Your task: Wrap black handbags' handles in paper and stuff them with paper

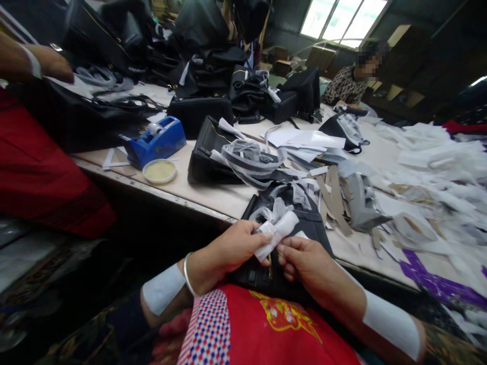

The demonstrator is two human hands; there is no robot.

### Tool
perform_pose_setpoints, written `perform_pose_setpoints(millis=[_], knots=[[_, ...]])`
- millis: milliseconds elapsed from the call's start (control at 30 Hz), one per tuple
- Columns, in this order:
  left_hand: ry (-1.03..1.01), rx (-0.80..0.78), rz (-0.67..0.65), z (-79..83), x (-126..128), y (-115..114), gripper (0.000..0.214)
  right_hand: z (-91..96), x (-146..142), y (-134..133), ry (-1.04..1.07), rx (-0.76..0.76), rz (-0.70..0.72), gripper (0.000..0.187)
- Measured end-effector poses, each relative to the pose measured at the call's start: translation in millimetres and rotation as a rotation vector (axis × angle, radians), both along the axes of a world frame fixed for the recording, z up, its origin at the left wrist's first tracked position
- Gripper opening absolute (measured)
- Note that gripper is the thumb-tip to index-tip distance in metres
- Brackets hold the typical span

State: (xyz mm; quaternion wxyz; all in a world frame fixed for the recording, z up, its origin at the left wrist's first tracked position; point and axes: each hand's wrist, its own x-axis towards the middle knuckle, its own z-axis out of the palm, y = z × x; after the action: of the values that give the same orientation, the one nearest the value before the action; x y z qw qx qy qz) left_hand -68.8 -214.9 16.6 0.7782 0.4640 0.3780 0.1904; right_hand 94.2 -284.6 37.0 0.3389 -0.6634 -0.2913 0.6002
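Note:
A black bag (314, 230) lies at the table's front edge, tilted toward my lap. On it is a rolled white wrapping (285, 224), soft and sheet-like, with translucent wrapped straps (299, 195) behind. My left hand (238, 243) is closed on the wrapping, thumb on top. Just right of it, my right hand (304, 258) has thumb and fingers pinched together at the wrapping's lower edge; what they pinch is hidden. A small gold-coloured zip pull (270, 268) hangs below, between the hands.
Another black bag (205, 157) with wrapped straps stands beyond. A blue tape dispenser (158, 142) and a round dish (160, 171) are left; a grey tape dispenser (363, 203) and cardboard strips (335, 200) right. A co-worker's hand (49, 62) is at far left; another person (348, 83) sits across.

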Motion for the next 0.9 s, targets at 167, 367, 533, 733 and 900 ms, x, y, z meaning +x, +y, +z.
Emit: perform_pose_setpoints(millis=[167,367,533,733,900], knots=[[-0.18,-0.234,0.089,-2.3,-3,5,0.037,4.3,3,-2,0.016,-0.047,-0.062,0.027],[-0.243,-0.272,0.069,-1.9,-4,5,0.034,0.7,0,6,0.054,0.118,0.019,0.04],[-0.311,-0.268,0.024,-7.6,-7,5,0.035,-4.6,-1,17,0.074,0.159,0.015,0.04],[-0.247,-0.2,-0.072,-11.0,-7,7,0.036,-4.5,0,16,0.083,0.177,0.062,0.03],[0.417,0.672,-0.097,18.1,-21,8,0.033,3.9,-4,14,0.008,0.188,0.125,0.028]])
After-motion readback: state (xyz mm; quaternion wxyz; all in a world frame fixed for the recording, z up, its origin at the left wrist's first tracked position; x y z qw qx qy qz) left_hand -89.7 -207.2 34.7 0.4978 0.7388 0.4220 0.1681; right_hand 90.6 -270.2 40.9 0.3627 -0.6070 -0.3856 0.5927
